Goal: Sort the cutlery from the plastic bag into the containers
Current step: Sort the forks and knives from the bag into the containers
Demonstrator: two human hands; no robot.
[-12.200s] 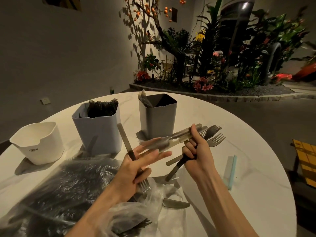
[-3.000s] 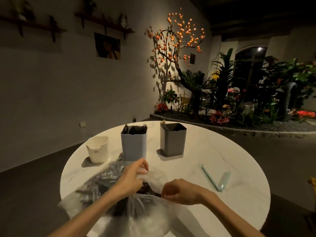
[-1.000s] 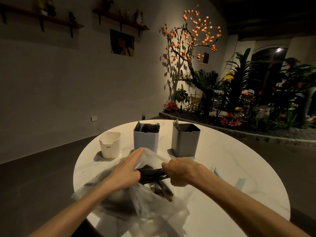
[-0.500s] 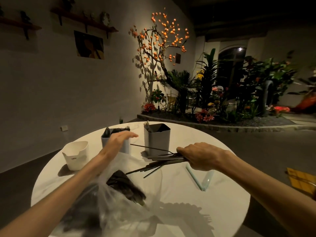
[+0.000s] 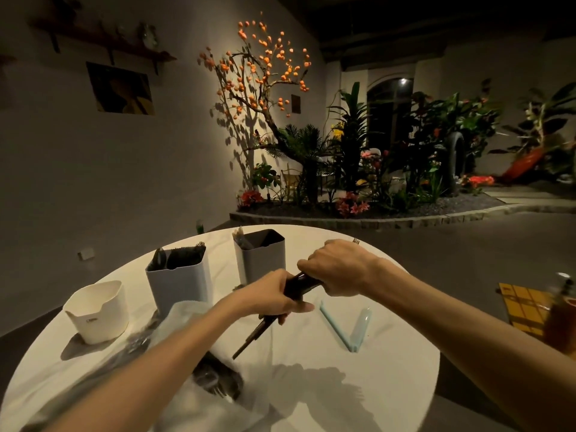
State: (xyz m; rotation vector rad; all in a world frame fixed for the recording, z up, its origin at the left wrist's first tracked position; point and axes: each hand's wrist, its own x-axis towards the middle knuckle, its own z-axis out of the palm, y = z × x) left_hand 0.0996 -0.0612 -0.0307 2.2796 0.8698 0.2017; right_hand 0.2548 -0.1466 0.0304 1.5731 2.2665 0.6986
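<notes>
Both hands hold one dark bundle of cutlery point(image 5: 300, 283) above the middle of the round white table point(image 5: 389, 369). My right hand point(image 5: 338, 266) grips its upper end, and fork tines stick out past the knuckles. My left hand point(image 5: 271, 299) grips lower down, with dark handles poking out below it. The clear plastic bag point(image 5: 187, 322) lies at the near left with more dark cutlery inside. Behind stand three containers: a white one point(image 5: 98, 311) at the left, a light blue one point(image 5: 180, 277) full of dark forks, and a grey one point(image 5: 260, 255) holding a few pieces.
A pale blue folded strip point(image 5: 349, 325) lies on the table right of my hands. A yellow object point(image 5: 523, 307) and a brown drink point(image 5: 561, 319) sit at the right edge of view. A planted bed with a lit orange tree point(image 5: 258, 67) lies beyond the table.
My right hand has pulled the bundle of cutlery out of the bag and lifted it. My left hand came back from near the blue container and took hold of the bundle's lower part.
</notes>
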